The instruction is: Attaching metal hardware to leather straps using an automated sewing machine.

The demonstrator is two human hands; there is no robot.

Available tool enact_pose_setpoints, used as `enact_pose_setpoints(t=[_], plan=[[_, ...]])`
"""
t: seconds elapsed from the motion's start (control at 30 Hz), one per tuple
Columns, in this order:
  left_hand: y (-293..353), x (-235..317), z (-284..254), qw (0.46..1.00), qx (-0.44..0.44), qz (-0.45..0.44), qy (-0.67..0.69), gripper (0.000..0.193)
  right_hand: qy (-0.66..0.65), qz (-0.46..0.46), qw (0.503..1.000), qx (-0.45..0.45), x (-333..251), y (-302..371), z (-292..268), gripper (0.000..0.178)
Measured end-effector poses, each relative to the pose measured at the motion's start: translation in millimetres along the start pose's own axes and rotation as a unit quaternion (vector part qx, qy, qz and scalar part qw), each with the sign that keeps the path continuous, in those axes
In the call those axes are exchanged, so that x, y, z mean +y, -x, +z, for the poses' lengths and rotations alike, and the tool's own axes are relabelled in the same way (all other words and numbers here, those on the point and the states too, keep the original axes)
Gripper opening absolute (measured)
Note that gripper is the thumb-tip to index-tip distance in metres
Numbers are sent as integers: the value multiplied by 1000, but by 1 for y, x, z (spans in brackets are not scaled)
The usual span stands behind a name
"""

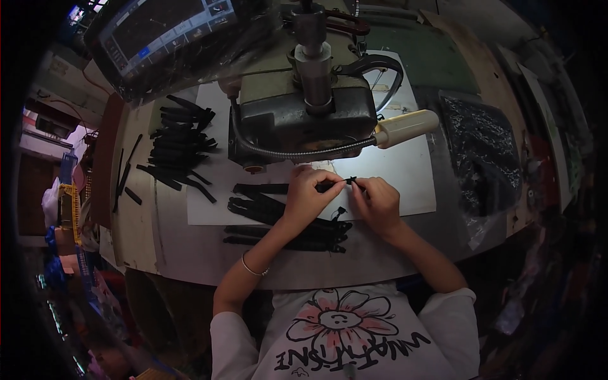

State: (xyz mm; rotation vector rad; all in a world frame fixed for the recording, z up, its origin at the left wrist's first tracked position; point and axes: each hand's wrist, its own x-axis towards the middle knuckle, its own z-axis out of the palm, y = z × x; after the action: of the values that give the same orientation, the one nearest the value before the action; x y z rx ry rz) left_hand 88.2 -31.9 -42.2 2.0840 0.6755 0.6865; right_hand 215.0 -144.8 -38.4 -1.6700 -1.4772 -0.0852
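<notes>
In front of the machine head, my left hand (311, 195) pinches a slim black strip (324, 187) between thumb and fingertips. My right hand (379, 200) has its fingertips pressed together on the strip's small dark end piece (352, 180), close to the left fingers. What the end piece is made of is too small to tell. Below the hands lie several similar long black strips (256, 206), side by side, some with small black pieces at their right ends. My left forearm partly covers them.
The machine head (307, 120) overhangs the white sheet (411, 183), with a lit lamp (408, 128) at its right. A heap of black strips (180, 142) lies left. A screen (168, 35) stands at the back left, and a dark plastic bag (484, 152) lies right.
</notes>
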Motion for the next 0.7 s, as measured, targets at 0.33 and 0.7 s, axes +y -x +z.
enact_pose_setpoints(t=[0.33,0.7], plan=[[1,-6,5,999,-10,15,28,11,-132,176,975,19,0,8,10,11],[0,-4,5,1000,0,29,11,10,-206,192,959,28,-1,19,15,14]])
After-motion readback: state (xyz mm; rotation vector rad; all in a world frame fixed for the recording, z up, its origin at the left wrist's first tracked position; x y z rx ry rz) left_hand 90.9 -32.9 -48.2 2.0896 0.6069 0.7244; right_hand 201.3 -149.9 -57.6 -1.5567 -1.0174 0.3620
